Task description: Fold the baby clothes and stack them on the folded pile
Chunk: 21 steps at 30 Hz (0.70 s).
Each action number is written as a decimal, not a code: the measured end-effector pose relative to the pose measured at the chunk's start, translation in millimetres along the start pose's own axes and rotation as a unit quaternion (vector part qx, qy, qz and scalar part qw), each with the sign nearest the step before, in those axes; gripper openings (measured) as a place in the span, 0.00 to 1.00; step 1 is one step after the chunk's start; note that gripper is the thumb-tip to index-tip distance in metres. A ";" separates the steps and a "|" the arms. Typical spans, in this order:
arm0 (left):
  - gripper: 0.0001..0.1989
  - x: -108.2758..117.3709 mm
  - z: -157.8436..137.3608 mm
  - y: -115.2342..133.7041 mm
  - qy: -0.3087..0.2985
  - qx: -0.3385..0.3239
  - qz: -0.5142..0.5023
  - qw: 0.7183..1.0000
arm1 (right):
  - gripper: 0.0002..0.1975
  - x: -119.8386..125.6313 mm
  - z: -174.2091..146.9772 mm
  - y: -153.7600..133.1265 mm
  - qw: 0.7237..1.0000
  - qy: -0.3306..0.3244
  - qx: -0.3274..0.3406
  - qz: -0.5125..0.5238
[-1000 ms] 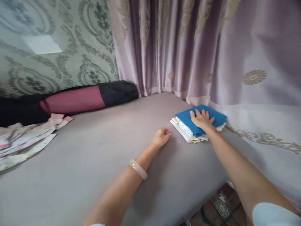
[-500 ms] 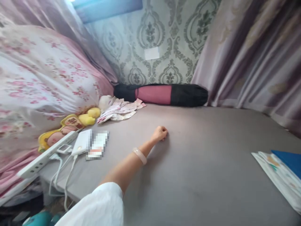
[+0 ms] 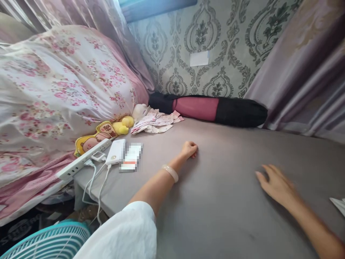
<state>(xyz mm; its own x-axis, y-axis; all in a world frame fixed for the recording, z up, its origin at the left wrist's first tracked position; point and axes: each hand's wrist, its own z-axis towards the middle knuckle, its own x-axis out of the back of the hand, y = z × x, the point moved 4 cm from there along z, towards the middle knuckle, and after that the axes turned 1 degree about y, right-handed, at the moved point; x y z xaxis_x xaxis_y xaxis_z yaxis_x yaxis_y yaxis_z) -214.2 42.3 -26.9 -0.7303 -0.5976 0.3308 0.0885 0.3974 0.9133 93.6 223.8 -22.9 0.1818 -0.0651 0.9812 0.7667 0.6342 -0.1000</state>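
My left hand (image 3: 190, 149) rests on the grey surface (image 3: 215, 201) with its fingers curled in. Whatever lies inside those fingers, if anything, is hidden. A pale bangle (image 3: 170, 173) circles the left wrist. On the right, my right hand (image 3: 277, 183) is over the same surface, slightly blurred, its thumb apart from the stretched fingers and nothing held. Left of my left hand lie a pixelated phone-shaped item (image 3: 131, 158) and a white box-like device (image 3: 116, 151) with a cable plugged in.
A white power strip (image 3: 83, 162) runs along the left edge with cables hanging down. Behind it lie a yellow plush toy (image 3: 122, 126) and folded cloth (image 3: 155, 122). A black and pink long bag (image 3: 196, 108) lies along the wall. A turquoise fan (image 3: 54, 241) stands lower left.
My right hand has come into view from the right. The view has swung left, so the papers and blue folder are mostly out of frame. My left hand stays curled on the surface.
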 end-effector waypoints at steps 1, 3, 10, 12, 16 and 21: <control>0.08 0.4 -0.7 0.1 -0.005 0.002 -0.008 1.000 | 0.33 -8.8 4.7 -24.3 1.000 -0.021 0.011 0.011; 0.07 1.6 -2.4 1.3 -0.017 0.009 -0.022 1.000 | 0.33 -17.5 9.6 -66.7 0.999 -0.026 0.010 0.018; 0.04 45.2 1.5 10.4 -0.004 0.042 -0.059 0.997 | 0.33 -27.8 9.5 -137.9 0.998 -0.039 0.045 -0.006; 0.04 81.7 6.0 11.0 0.058 0.034 -0.063 0.996 | 0.33 -29.2 8.0 -139.5 0.998 -0.031 0.052 -0.017; 0.04 171.2 12.3 5.8 0.212 0.013 -0.049 0.976 | 0.33 -29.1 5.8 -137.8 0.998 -0.022 0.049 -0.020; 0.04 266.1 11.3 -11.6 0.359 0.006 0.010 0.933 | 0.33 -27.6 5.1 -139.3 0.998 -0.011 0.050 -0.025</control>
<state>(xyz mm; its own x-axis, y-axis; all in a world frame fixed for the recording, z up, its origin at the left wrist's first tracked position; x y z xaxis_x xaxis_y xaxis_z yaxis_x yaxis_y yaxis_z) -417.1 -113.4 47.9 -0.0866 -0.9012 0.4247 0.0864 0.4179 0.9044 -21.4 141.2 -35.2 0.1309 -0.0815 0.9880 0.7083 0.7050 -0.0357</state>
